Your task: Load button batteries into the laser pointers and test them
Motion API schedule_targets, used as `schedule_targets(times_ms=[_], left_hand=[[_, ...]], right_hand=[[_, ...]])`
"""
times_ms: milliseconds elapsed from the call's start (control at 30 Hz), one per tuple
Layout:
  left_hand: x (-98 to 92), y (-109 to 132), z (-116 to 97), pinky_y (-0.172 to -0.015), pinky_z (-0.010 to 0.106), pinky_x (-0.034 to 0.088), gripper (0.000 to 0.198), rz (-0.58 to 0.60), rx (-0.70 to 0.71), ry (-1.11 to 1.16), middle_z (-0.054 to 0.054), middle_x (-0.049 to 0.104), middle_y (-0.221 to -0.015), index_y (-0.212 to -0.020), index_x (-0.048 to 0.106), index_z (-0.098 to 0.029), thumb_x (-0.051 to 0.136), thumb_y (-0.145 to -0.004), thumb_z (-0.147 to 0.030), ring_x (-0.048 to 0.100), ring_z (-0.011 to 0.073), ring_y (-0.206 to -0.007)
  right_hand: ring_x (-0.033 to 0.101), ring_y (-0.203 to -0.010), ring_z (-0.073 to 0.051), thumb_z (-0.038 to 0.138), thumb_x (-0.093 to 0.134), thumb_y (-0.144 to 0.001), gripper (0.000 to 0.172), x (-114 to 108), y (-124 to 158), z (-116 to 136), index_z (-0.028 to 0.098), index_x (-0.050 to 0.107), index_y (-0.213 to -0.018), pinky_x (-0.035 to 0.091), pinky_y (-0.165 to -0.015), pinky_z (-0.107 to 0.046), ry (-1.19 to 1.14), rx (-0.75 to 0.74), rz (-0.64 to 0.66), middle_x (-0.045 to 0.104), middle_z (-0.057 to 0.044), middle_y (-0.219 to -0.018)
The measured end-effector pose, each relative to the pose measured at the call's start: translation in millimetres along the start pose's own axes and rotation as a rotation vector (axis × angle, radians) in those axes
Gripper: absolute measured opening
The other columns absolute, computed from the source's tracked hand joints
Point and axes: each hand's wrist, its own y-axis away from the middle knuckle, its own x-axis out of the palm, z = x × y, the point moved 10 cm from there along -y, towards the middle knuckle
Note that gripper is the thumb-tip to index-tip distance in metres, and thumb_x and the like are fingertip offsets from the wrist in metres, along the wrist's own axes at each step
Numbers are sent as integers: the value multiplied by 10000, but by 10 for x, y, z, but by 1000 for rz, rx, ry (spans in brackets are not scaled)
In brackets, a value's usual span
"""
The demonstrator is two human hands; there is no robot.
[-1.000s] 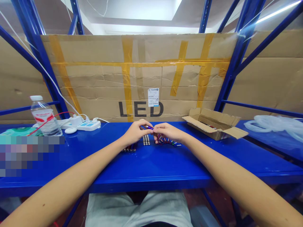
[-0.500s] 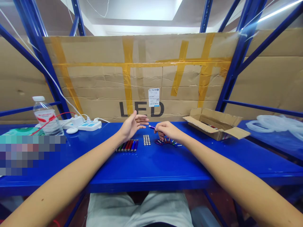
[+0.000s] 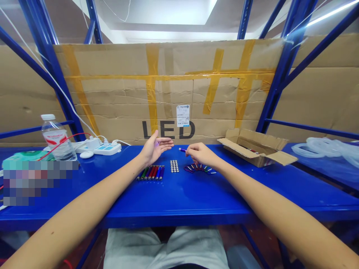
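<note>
Between the fingertips of my right hand (image 3: 199, 154) is a slim purple flashlight (image 3: 182, 150), its silver end pointing left. My left hand (image 3: 157, 148) is held up facing it, palm turned inward, fingers stretched out and holding nothing. A faint purple glow lies on that palm. Below the left hand, a row of metallic tubes (image 3: 153, 173) in green, red, blue and purple lies side by side on the blue table (image 3: 179, 201). Small silver button cells (image 3: 174, 166) stand in a grid to the right of them. Under my right hand, coloured carabiner clips (image 3: 198, 168) are fanned out, partly covered.
An open cardboard box (image 3: 256, 149) sits at the back right, with clear plastic tubing (image 3: 322, 149) beyond it. At the left are a water bottle (image 3: 57, 140) and a white power strip (image 3: 105, 149) with cables. A large cardboard sheet (image 3: 123, 104) walls off the back.
The flashlight's tip has shifted slightly right, away from my left fingers, and tilted. My left hand has drifted slightly left, and a purple glow now shows on its palm.
</note>
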Motion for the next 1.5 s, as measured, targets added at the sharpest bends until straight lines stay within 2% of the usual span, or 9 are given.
schedule_targets(times_ms=[300,633,900,1167,1400,1500], left_hand=[[-16,-1,45,-951,428,512,702,-18,-74,84,234,697,-1021,-919,681,-77,283,-915,-656,646,310,-1048],[-21,-14,45,-921,424,523,677,1,-46,64,212,711,-979,-900,698,-87,326,-917,-653,662,296,-1005],[-13,-9,70,-918,379,517,653,-22,-83,158,217,717,-941,-882,709,-33,333,-963,-561,682,272,-949],[-12,-1,81,-894,377,529,662,-30,-74,154,222,715,-915,-876,712,-21,380,-944,-590,687,273,-913],[12,12,81,-874,386,541,654,-35,-76,148,215,714,-898,-861,713,-20,384,-947,-579,695,268,-877],[16,16,81,-870,383,540,649,-31,-78,138,216,715,-906,-863,713,-27,384,-947,-580,699,269,-875]], right_hand=[[439,-446,-115,294,491,-784,216,-82,-3,43,166,634,-685,304,-476,-253,107,-30,-71,463,38,-465],[437,-530,-127,306,479,-782,244,-113,19,156,159,623,-649,307,-546,-269,204,-122,-131,495,18,-527],[420,-568,-123,306,481,-785,248,-122,27,175,154,619,-646,284,-559,-268,287,-160,-154,504,17,-559],[404,-566,-117,308,470,-814,264,-106,42,208,159,596,-636,270,-554,-267,311,-200,-148,474,28,-563],[450,-591,-123,297,475,-813,246,-101,43,194,154,614,-669,290,-570,-263,303,-198,-148,539,15,-595],[429,-577,-119,284,467,-807,251,-109,61,236,154,597,-637,277,-563,-265,339,-219,-162,523,18,-576]])
